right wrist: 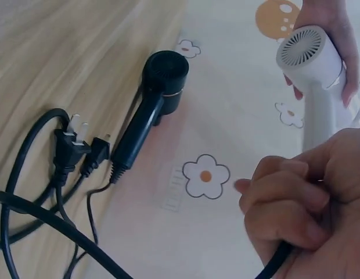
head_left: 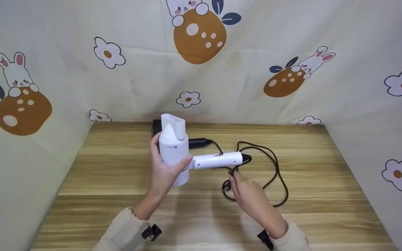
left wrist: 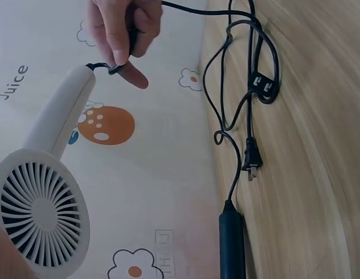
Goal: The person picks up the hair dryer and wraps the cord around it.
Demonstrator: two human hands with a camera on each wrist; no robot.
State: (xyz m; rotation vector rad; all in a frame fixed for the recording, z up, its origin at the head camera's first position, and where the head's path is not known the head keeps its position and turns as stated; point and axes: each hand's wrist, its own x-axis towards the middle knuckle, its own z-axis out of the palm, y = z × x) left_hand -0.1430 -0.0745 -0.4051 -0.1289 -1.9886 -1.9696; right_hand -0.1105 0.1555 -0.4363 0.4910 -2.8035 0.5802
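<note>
My left hand grips the barrel of a white hair dryer above the table, its flat nozzle pointing away from me. The handle sticks out to the right, and a slotted round vent faces the left wrist camera. My right hand holds the black cord just below the handle's end; in the right wrist view its fingers are curled round the cord. Behind, a black hair dryer lies on the table, partly hidden by the white one in the head view.
Looped black cords and two plugs, one with bare prongs, lie on the wood-grain table. A pale cloth printed with rabbits, oranges and flowers hangs at the back and both sides.
</note>
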